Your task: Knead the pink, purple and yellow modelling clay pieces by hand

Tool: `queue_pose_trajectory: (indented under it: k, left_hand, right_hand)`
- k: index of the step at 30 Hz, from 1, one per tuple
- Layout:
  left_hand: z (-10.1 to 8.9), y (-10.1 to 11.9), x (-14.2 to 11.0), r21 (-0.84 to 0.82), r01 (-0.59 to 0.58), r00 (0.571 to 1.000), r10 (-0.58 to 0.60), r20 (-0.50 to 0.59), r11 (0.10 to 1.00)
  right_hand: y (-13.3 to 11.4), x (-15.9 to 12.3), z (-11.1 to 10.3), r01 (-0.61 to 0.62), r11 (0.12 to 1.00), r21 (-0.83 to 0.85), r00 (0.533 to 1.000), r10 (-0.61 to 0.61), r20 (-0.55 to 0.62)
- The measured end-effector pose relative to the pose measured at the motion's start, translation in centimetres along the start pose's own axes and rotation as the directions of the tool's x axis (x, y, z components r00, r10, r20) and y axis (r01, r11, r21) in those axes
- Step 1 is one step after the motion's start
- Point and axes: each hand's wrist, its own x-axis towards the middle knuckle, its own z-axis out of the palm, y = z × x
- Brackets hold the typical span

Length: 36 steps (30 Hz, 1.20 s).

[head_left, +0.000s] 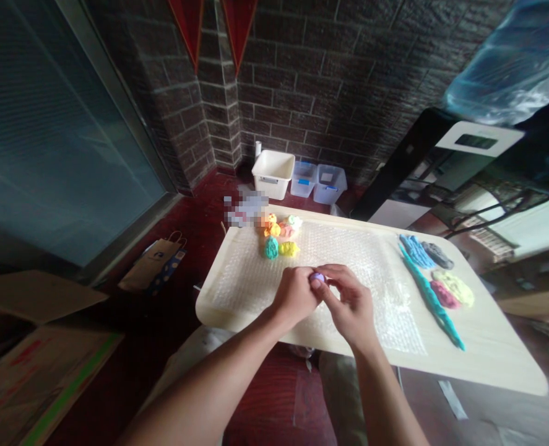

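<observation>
A small lump of purple modelling clay is held between my two hands, above bubble wrap on the table. My left hand is closed on its left side. From the right, the thumb and fingers of my right hand pinch the same lump. Farther back on the bubble wrap sit a teal clay piece, a yellow one, an orange figure and a pinkish-white piece.
On the table's right lie a long teal clay roll, blue clay, grey clay, pink clay and pale yellow clay. A white bin and two clear boxes stand behind.
</observation>
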Motion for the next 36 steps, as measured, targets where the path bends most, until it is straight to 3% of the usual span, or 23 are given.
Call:
queue_pose_trajectory:
  k: [3, 10, 14, 17, 22, 29, 36]
  left_hand:
    - [-0.2, -0.2, -0.1, -0.066, 0.027, 1.000, -0.026, 0.007, 0.997]
    - [0.0, -0.7, 0.1, -0.122, 0.054, 0.999, -0.053, 0.011, 0.991]
    - [0.2, -0.9, -0.1, -0.177, 0.000, 1.000, 0.002, 0.012, 0.984]
    - [0.2, -1.1, -0.3, -0.195, -0.059, 0.998, 0.065, 0.025, 0.979]
    - [0.3, -1.5, -0.3, -0.165, -0.130, 0.991, 0.136, 0.023, 0.978]
    - [1.0, -1.8, 0.1, -0.134, -0.247, 0.969, 0.245, -0.034, 0.960]
    - [0.9, -1.9, 0.6, -0.177, -0.176, 0.980, 0.157, -0.118, 0.968]
  right_hand:
    - [0.6, -0.1, -0.2, -0.085, 0.996, -0.012, 0.996, 0.085, -0.025]
    - [1.3, 0.3, 0.3, -0.281, 0.931, 0.231, 0.951, 0.303, -0.063]
    - [1.3, 0.5, 0.9, -0.360, 0.786, 0.502, 0.907, 0.420, -0.007]
    - [1.4, 0.6, 0.9, -0.401, 0.696, 0.596, 0.874, 0.485, 0.022]
    - [1.5, 0.9, 0.8, -0.378, 0.652, 0.657, 0.858, 0.513, -0.016]
    - [2.1, 0.9, 1.3, -0.244, 0.653, 0.717, 0.871, 0.473, -0.134]
    - [2.0, 0.9, 1.1, -0.239, 0.668, 0.705, 0.881, 0.455, -0.132]
